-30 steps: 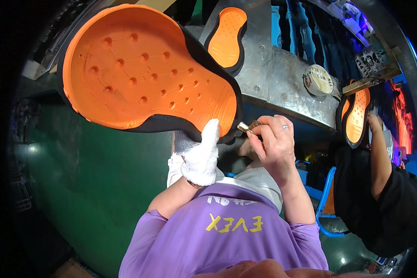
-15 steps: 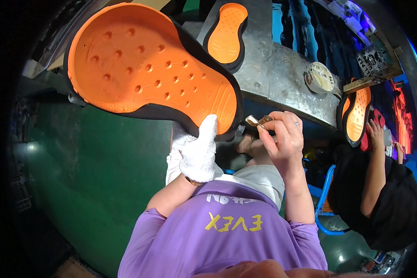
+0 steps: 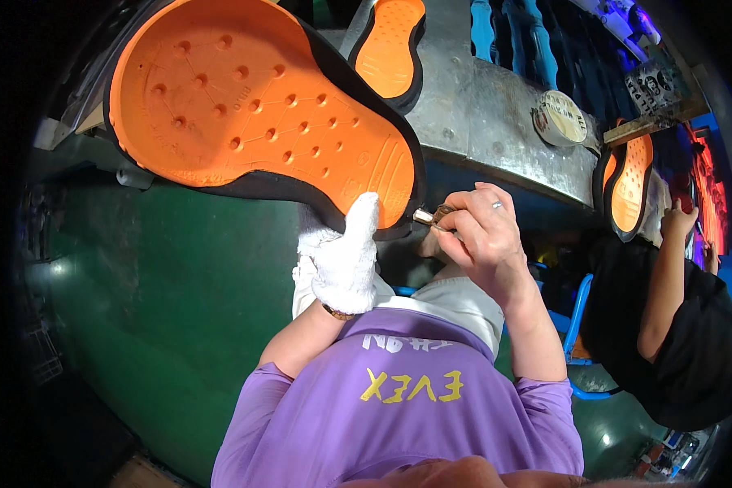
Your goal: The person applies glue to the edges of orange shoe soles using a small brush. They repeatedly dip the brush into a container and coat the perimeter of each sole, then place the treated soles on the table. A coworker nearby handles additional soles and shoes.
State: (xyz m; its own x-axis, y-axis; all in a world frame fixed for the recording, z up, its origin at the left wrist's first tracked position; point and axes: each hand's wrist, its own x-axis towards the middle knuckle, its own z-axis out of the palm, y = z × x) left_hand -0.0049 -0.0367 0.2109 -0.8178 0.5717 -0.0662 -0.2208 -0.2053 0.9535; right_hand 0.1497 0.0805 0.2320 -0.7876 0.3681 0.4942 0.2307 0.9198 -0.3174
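My left hand (image 3: 346, 264), in a white knitted glove, grips the narrow end of a large shoe sole (image 3: 220, 122), orange and dimpled on its upper face with a black rim. The gloved thumb lies on the orange face; the fingers are hidden underneath. My bare right hand (image 3: 484, 232), with a ring on one finger, pinches a small shiny nail clipper (image 3: 423, 216). The clipper's tip is at the black rim of the sole's narrow end; whether it bites on anything is too small to tell.
Beyond lies a metal worktable (image 3: 496, 114) with another orange sole (image 3: 390, 49) and a round tub (image 3: 559, 119). At the right, an orange-and-black sole (image 3: 629, 187) leans near a wooden ledge (image 3: 655, 126). A co-worker in black (image 3: 659, 350) sits close by, beside a blue chair frame (image 3: 575, 325).
My right hand has moved left, bringing the nail clipper from beside the sole to its rim. My left hand keeps its hold. The co-worker's hand has moved.
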